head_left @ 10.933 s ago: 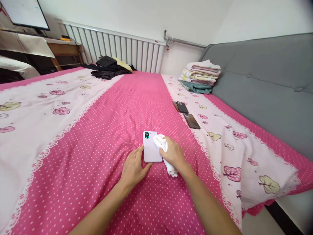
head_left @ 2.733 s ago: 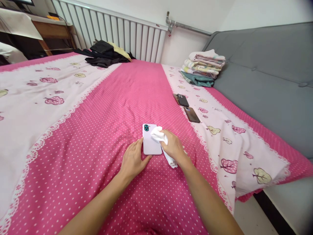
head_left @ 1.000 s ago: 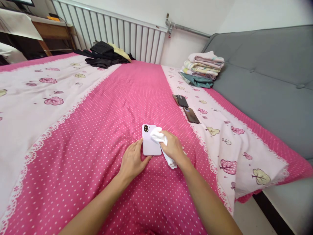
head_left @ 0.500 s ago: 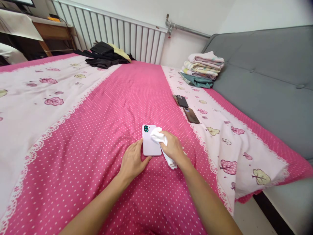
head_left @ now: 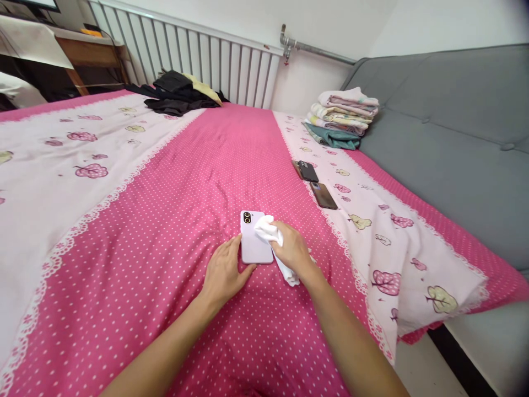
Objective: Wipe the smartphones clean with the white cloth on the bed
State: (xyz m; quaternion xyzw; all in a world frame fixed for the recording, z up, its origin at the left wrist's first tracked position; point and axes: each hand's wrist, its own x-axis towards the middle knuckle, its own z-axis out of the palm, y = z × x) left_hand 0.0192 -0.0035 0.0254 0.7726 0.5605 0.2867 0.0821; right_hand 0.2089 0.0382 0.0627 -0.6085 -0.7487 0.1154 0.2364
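A pale lilac smartphone (head_left: pixel 256 246) lies back up on the pink dotted bedspread, its two round camera lenses at the upper left corner. My left hand (head_left: pixel 225 270) steadies it, fingers along the left edge and thumb at the bottom edge. In my right hand (head_left: pixel 292 249) a white cloth (head_left: pixel 268 230) is bunched up and pressed against the phone's upper right part. The cloth's loose end hangs down beside the phone, under my right hand. The phone's right edge is partly covered by cloth and fingers.
Further right lie a brown phone (head_left: pixel 323 196) and a black phone (head_left: pixel 308 171), with another brownish object partly under the latter. Folded cloths (head_left: pixel 343 118) are stacked by the grey headboard (head_left: pixel 446 121). Dark clothes (head_left: pixel 177 91) lie near the white radiator (head_left: pixel 198 52).
Both hands, the cloth and the phone stay practically in place. The rings around the phone's camera lenses have turned from teal to a pale gold tint.
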